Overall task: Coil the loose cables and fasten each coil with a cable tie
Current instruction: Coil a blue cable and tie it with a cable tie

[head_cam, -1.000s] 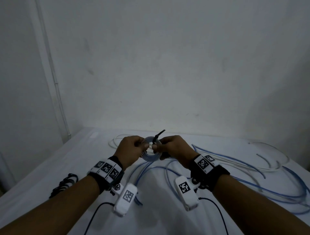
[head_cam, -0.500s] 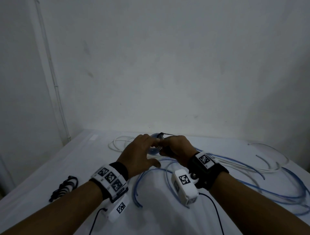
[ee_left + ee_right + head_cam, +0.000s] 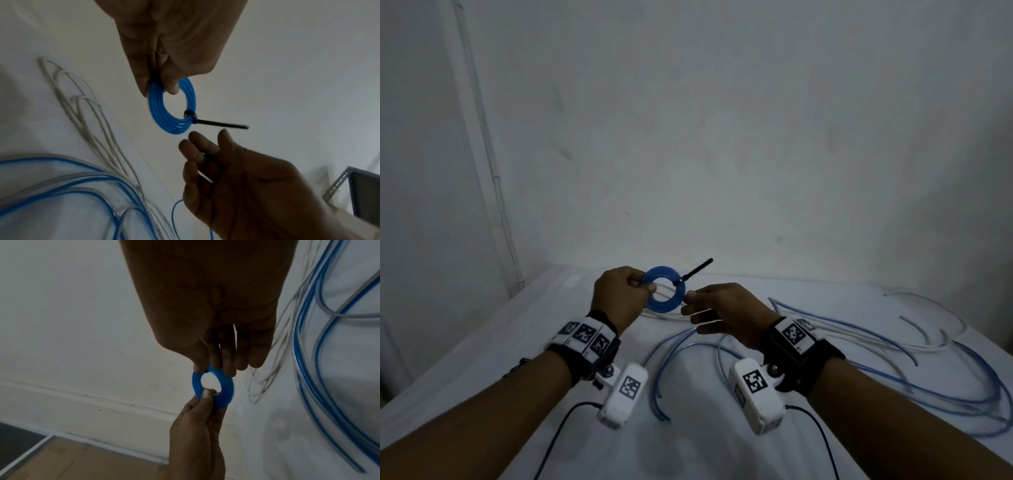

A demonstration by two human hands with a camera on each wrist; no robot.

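- I see the blue coil (image 3: 663,290) raised above the surface (image 3: 524,329), pinched at one side by my left hand (image 3: 619,294).
- A black cable tie (image 3: 205,121) wraps the coil; its tail points away from the fingers (image 3: 170,84).
- My right hand (image 3: 726,313) is just beside the coil, fingers relaxed, grasping nothing.
- Loose blue cables (image 3: 893,377) and white cables (image 3: 82,105) lie below on the surface.

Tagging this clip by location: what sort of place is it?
Probably a plain indoor room set up for recording: a bare white wall, a table under a white sheet strewn with loose cables, cardboard on the floor.
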